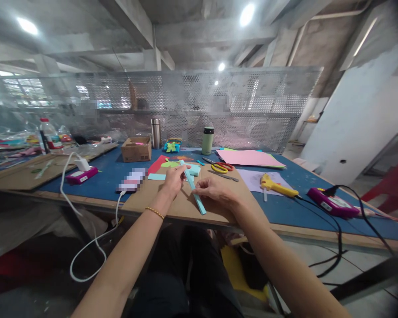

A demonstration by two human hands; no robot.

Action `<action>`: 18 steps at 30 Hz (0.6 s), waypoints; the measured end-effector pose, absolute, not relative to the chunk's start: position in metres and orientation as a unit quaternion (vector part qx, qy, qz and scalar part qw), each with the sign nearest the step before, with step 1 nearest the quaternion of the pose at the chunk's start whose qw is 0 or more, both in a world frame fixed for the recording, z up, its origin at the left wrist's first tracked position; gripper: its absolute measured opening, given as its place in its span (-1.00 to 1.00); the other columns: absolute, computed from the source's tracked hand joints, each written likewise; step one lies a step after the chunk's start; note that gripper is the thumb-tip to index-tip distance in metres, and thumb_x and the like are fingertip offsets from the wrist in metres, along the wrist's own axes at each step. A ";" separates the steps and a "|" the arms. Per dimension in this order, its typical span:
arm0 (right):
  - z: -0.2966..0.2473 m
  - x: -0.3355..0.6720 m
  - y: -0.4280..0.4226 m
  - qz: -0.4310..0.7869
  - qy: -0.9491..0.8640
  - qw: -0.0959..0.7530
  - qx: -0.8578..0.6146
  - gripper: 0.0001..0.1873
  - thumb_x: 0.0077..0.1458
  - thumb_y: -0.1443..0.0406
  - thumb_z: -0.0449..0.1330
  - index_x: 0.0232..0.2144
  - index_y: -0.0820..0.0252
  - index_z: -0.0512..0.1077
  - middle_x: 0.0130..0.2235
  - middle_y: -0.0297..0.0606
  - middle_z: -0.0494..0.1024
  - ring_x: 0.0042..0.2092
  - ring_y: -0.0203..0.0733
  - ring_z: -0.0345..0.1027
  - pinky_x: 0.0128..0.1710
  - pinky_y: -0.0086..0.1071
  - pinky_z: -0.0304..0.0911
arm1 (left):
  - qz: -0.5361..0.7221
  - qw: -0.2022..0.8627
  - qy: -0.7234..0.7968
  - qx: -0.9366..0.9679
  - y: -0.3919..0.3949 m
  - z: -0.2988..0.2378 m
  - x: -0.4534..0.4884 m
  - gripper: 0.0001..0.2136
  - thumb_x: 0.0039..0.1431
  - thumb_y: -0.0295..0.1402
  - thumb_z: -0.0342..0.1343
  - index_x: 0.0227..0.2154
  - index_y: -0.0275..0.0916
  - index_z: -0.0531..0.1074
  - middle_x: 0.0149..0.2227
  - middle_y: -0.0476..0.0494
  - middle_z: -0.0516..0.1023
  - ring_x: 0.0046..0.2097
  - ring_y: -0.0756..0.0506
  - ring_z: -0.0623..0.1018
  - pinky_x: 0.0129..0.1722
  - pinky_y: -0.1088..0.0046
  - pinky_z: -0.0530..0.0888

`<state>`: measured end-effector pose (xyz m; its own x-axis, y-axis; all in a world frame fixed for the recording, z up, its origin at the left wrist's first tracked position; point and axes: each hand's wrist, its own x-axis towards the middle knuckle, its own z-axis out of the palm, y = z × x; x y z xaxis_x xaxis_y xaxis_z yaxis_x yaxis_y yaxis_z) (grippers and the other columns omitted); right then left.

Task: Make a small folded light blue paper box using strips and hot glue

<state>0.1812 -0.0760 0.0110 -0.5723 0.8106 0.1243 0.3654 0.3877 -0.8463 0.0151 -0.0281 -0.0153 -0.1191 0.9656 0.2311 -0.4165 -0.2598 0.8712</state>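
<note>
A long light-blue paper strip [195, 194] lies slanted over a brown cardboard sheet [152, 198] on the blue table. My left hand [174, 180] is closed, pinching the strip near its far end. My right hand [214, 191] is closed too, its fingertips pinching the strip near the middle. A bead bracelet sits on my left wrist. More blue paper pieces [194, 169] and red and green cut-outs [166, 163] lie just beyond my hands.
Scissors with red and yellow handles [220, 167], a yellow glue gun [277, 185], pink paper sheets [248, 158], a purple power strip [331, 203], a cardboard box [136, 149], a steel flask [156, 133], a green bottle [207, 140] and a perforated metal screen [185, 106] behind.
</note>
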 end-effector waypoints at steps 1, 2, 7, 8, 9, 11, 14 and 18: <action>0.011 0.182 -0.076 0.410 -0.789 0.271 -0.368 -0.67 -0.09 0.15 0.26 -0.66 0.19 0.27 -0.60 -0.43 0.22 -0.53 -0.39 0.00 -0.55 -0.43 -0.10 | 0.674 0.513 0.327 0.419 -0.028 -0.016 0.015 -0.85 -0.07 -0.35 0.26 -0.51 -0.38 0.55 -0.62 0.01 0.40 -0.59 0.11 0.29 -0.55 0.55 0.19; 0.010 0.182 -0.075 0.412 -0.790 0.270 -0.365 -0.66 -0.08 0.13 0.26 -0.66 0.19 0.27 -0.60 -0.43 0.22 -0.53 -0.39 0.00 -0.55 -0.43 -0.10 | 0.673 0.513 0.328 0.419 -0.028 -0.016 0.015 -0.85 -0.07 -0.35 0.26 -0.51 -0.37 0.55 -0.63 0.01 0.40 -0.59 0.11 0.28 -0.55 0.55 0.19; 0.009 0.183 -0.073 0.411 -0.787 0.260 -0.380 -0.63 -0.11 0.08 0.27 -0.68 0.19 0.28 -0.63 -0.43 0.24 -0.55 -0.39 -0.01 -0.55 -0.42 -0.12 | 0.669 0.514 0.332 0.422 -0.026 -0.019 0.015 -0.83 -0.09 -0.33 0.28 -0.51 -0.37 0.56 -0.64 0.02 0.37 -0.59 0.11 0.28 -0.55 0.55 0.17; 0.009 0.183 -0.073 0.409 -0.789 0.258 -0.380 -0.62 -0.12 0.07 0.28 -0.68 0.19 0.28 -0.63 -0.43 0.24 -0.55 -0.39 0.00 -0.56 -0.42 -0.13 | 0.671 0.515 0.331 0.419 -0.025 -0.020 0.014 -0.83 -0.10 -0.33 0.28 -0.51 -0.37 0.56 -0.64 0.02 0.37 -0.59 0.10 0.28 -0.55 0.55 0.17; 0.009 0.183 -0.073 0.407 -0.791 0.255 -0.378 -0.61 -0.11 0.06 0.27 -0.67 0.20 0.29 -0.63 -0.42 0.25 -0.55 -0.39 0.01 -0.56 -0.43 -0.13 | 0.675 0.515 0.330 0.413 -0.024 -0.020 0.014 -0.83 -0.10 -0.33 0.28 -0.51 -0.38 0.56 -0.64 0.02 0.37 -0.59 0.10 0.28 -0.55 0.55 0.17; 0.009 0.183 -0.074 0.409 -0.796 0.242 -0.374 -0.62 -0.08 0.05 0.26 -0.66 0.20 0.31 -0.63 -0.42 0.27 -0.55 -0.38 0.04 -0.55 -0.43 -0.11 | 0.686 0.511 0.332 0.397 -0.021 -0.021 0.012 -0.83 -0.10 -0.33 0.27 -0.51 -0.37 0.56 -0.64 0.02 0.37 -0.59 0.11 0.28 -0.56 0.55 0.16; 0.010 0.184 -0.077 0.417 -0.802 0.226 -0.362 -0.64 -0.04 0.08 0.24 -0.66 0.20 0.33 -0.63 -0.42 0.29 -0.55 -0.38 0.05 -0.53 -0.42 -0.08 | 0.699 0.503 0.342 0.377 -0.016 -0.022 0.009 -0.85 -0.11 -0.35 0.26 -0.53 -0.37 0.55 -0.66 0.03 0.35 -0.61 0.12 0.25 -0.58 0.55 0.12; 0.011 0.185 -0.079 0.436 -0.806 0.224 -0.333 -0.68 -0.02 0.12 0.23 -0.64 0.20 0.35 -0.60 -0.41 0.32 -0.53 -0.35 0.10 -0.50 -0.42 -0.04 | 0.702 0.498 0.351 0.368 -0.012 -0.024 0.007 -0.83 -0.12 -0.33 0.28 -0.55 -0.37 0.53 -0.70 0.06 0.30 -0.63 0.12 0.23 -0.60 0.56 0.10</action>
